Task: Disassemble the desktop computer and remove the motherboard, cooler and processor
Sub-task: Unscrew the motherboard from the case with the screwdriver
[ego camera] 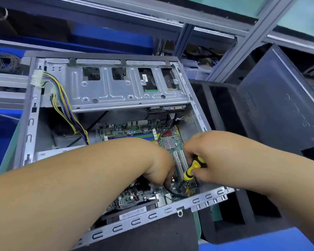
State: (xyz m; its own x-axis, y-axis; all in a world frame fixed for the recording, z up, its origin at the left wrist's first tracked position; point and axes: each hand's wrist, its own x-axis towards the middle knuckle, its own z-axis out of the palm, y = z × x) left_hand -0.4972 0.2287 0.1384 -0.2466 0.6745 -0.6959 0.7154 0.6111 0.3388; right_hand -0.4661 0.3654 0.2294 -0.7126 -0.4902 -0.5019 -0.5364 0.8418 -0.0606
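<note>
Motherboard point(140, 132) sits flat in the floor of the open computer case point(28, 124), under and between both hands. Not out yet.

Right hand point(205, 160) clamped round a yellow-and-black screwdriver point(193, 169), tip angled down at the board's near right corner, close to the white slots point(179, 161) just left of the hand. Probably on a mounting screw; the screw itself is hidden.

Left hand point(159, 165), beside the right, fingers curled down over a black cable point(172, 192) at the board's near edge. Cannot tell whether it pinches the cable or only presses it.

Beyond the hands: coloured wire bundle point(65, 105) hangs loose, its white plug point(37, 79) up on the case rim. Drive cage point(116, 91) in place at the far end.

Side panel point(279, 98) off, leaning to the right of the right hand.

Judgement: early-middle. Case opened, main power plug apparently freed. Board, cooler and processor all to come; cooler hidden under the left forearm, if present.
</note>
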